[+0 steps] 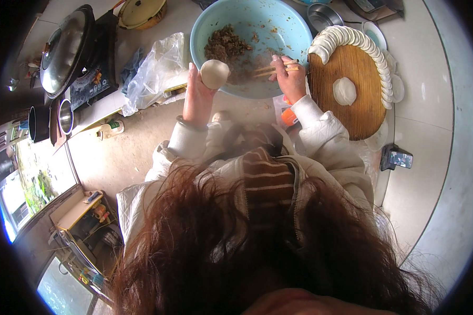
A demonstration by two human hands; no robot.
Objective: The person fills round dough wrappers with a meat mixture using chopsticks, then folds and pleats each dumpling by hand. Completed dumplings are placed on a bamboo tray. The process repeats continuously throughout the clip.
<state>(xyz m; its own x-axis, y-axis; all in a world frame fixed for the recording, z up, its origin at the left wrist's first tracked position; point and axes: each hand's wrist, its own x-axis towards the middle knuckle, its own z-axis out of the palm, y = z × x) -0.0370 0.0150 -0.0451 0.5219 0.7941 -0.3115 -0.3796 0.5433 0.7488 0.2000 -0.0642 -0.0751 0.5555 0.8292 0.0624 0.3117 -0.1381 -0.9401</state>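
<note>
A round dough wrapper [215, 74] rests on the fingers of my left hand [198, 96], just over the near left rim of a large light-blue basin [256, 92]. Dark minced filling [225, 44] is heaped on the basin's left side, with scraps smeared elsewhere on its wall. My right hand [291, 80] grips a pair of wooden chopsticks [266, 71], whose tips reach left into the basin. To the right, a round ridged wooden board [354, 122] carries a curved row of folded dumplings [352, 35] along its edge. Several wrappers [344, 91] lie stacked at its middle.
A clear plastic bag [153, 71] lies left of the basin. Beyond it a lidded wok [65, 51] stands on a black cooktop [92, 88]. Metal bowls [324, 17] sit behind the board. A phone on a stand [400, 159] is at the right.
</note>
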